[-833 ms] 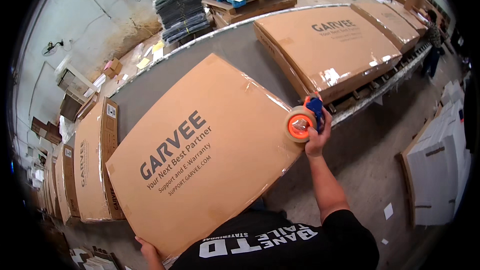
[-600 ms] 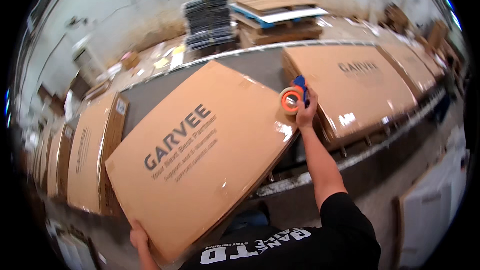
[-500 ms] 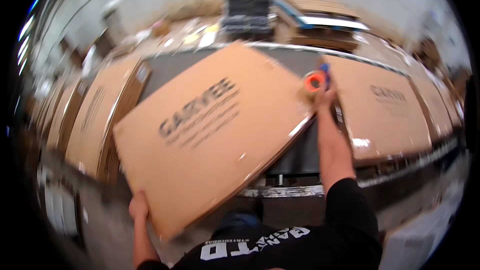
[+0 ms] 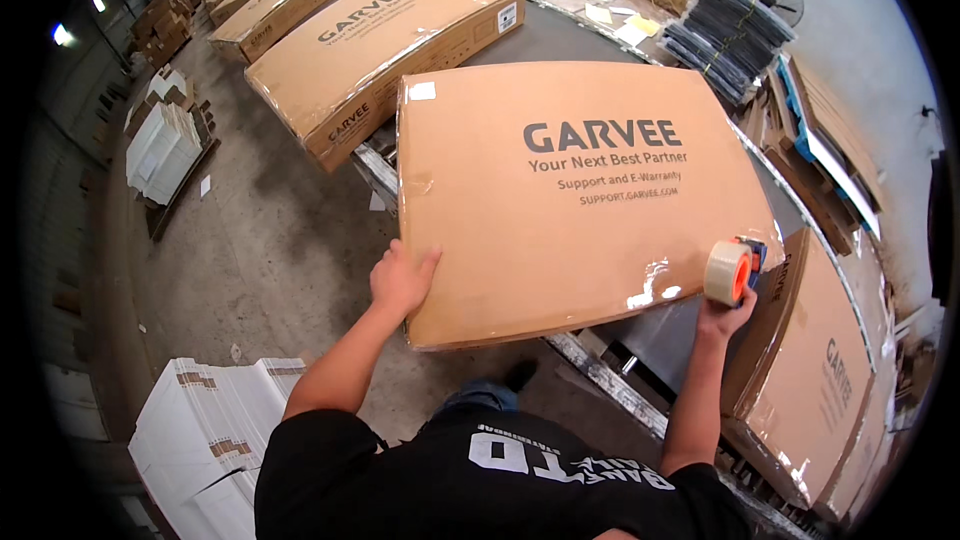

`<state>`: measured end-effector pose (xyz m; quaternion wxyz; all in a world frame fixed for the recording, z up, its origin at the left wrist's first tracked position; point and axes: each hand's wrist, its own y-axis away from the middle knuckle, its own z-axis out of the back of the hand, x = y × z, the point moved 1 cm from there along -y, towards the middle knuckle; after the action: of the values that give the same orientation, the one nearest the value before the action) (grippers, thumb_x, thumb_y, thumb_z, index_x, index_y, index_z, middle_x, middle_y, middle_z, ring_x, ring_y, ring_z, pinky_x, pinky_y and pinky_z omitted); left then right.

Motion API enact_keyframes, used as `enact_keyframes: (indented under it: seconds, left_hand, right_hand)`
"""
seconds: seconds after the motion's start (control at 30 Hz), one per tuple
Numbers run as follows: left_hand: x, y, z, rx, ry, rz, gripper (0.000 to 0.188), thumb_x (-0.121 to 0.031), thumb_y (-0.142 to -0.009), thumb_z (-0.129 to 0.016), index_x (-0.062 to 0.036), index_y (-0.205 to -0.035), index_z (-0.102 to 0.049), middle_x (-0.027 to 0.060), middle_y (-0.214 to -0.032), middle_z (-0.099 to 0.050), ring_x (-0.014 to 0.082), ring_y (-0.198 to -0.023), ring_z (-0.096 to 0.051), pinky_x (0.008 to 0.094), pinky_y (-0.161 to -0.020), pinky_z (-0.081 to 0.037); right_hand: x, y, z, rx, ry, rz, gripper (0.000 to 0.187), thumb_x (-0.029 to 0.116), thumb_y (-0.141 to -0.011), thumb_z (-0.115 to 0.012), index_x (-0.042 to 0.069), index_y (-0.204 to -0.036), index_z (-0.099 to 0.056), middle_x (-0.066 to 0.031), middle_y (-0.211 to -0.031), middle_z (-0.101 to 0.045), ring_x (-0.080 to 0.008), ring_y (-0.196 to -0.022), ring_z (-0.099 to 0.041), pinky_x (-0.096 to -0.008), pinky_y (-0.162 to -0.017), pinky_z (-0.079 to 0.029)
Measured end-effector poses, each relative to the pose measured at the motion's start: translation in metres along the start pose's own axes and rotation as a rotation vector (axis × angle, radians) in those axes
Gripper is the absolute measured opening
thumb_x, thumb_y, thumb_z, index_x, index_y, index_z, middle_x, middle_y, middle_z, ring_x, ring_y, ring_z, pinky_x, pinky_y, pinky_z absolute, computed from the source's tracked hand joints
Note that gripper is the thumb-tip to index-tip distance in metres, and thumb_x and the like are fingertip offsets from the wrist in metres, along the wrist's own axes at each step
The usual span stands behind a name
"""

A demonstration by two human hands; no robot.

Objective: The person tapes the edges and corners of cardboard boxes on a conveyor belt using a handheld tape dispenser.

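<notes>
A large flat cardboard box (image 4: 560,260) with dark print lies askew across the conveyor, its near left part jutting past the conveyor's edge. My left hand (image 4: 402,280) grips its left side near the close corner; the thumb rests on top and the other fingers are partly hidden. In my right hand (image 4: 728,315) is a tape dispenser (image 4: 725,272) with a wide roll of clear tape, an orange core and blue parts. The dispenser is by the box's near right corner. Whether that hand also touches the box, I cannot tell.
More boxes (image 4: 380,35) line the conveyor at the far left, and another box (image 4: 800,370) lies close on the right. The conveyor's metal rail (image 4: 610,380) runs before me. White stacked panels (image 4: 200,440) stand at lower left; wrapped dark stacks (image 4: 725,35) and pallets (image 4: 825,150) lie beyond.
My view has swung left, so the conveyor now slants through it. The box appears squarer to me. My left hand and the dispenser in my right hand stay by the box.
</notes>
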<state>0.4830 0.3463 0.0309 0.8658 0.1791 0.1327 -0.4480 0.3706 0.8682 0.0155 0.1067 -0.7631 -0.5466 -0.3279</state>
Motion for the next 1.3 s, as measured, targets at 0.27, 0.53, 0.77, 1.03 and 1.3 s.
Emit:
enact_keyframes:
  seconds: [0.27,0.53,0.77,1.03,1.3]
  left_hand:
    - [0.029,-0.099,-0.05,-0.168,0.905,-0.255,0.07,-0.041,-0.103,-0.048,0.0021,-0.153,-0.025,0.026,-0.157,-0.029,0.0371,-0.145,-0.031,0.0417,-0.117,-0.028]
    - [0.064,-0.206,-0.036,-0.359,0.279,-0.588,0.045,-0.041,-0.099,-0.054,-0.004,-0.123,-0.061,0.0276,-0.156,-0.033,0.0469,-0.145,-0.028,0.0547,-0.115,-0.026]
    - [-0.041,-0.393,0.081,-0.214,0.25,-0.82,0.071,-0.052,-0.092,-0.063,0.0014,-0.137,-0.052,0.0224,-0.133,-0.06,0.0377,-0.126,-0.055,0.0432,-0.107,-0.042]
    - [-0.106,-0.428,0.031,0.154,-0.271,-0.533,0.088,-0.077,-0.089,-0.036,-0.004,-0.13,-0.062,0.0191,-0.132,-0.063,0.0357,-0.125,-0.059,0.0473,-0.105,-0.043]
    - [-0.026,-0.319,0.054,-0.016,-0.331,-0.456,0.098,-0.08,-0.087,-0.036,0.005,-0.13,-0.058,0.0258,-0.129,-0.062,0.0388,-0.123,-0.059,0.0475,-0.105,-0.043]
  right_hand:
    - [-0.008,0.151,0.036,-0.022,0.148,-0.063,0.056,0.037,-0.087,-0.048,0.005,-0.132,-0.056,-0.0094,-0.127,-0.063,-0.0259,-0.114,-0.062,-0.0395,-0.098,-0.049]
    - [-0.051,0.252,-0.002,-0.143,0.206,-0.043,0.057,0.036,-0.085,-0.053,0.006,-0.132,-0.056,-0.0094,-0.125,-0.064,-0.0267,-0.112,-0.063,-0.0391,-0.097,-0.051]
    - [-0.128,0.31,-0.048,-0.244,0.078,0.057,0.049,0.034,-0.086,-0.052,0.006,-0.126,-0.06,-0.0085,-0.116,-0.068,-0.0257,-0.106,-0.065,-0.0403,-0.094,-0.052]
    - [-0.177,0.443,-0.105,-0.454,0.42,0.258,0.059,0.027,-0.084,-0.054,0.002,-0.138,-0.047,-0.0123,-0.126,-0.061,-0.0258,-0.115,-0.062,-0.0385,-0.1,-0.049]
    - [-0.188,0.538,-0.107,-0.603,0.428,0.403,0.068,0.026,-0.081,-0.055,-0.001,-0.142,-0.041,-0.0164,-0.133,-0.056,-0.0274,-0.12,-0.059,-0.039,-0.103,-0.049]
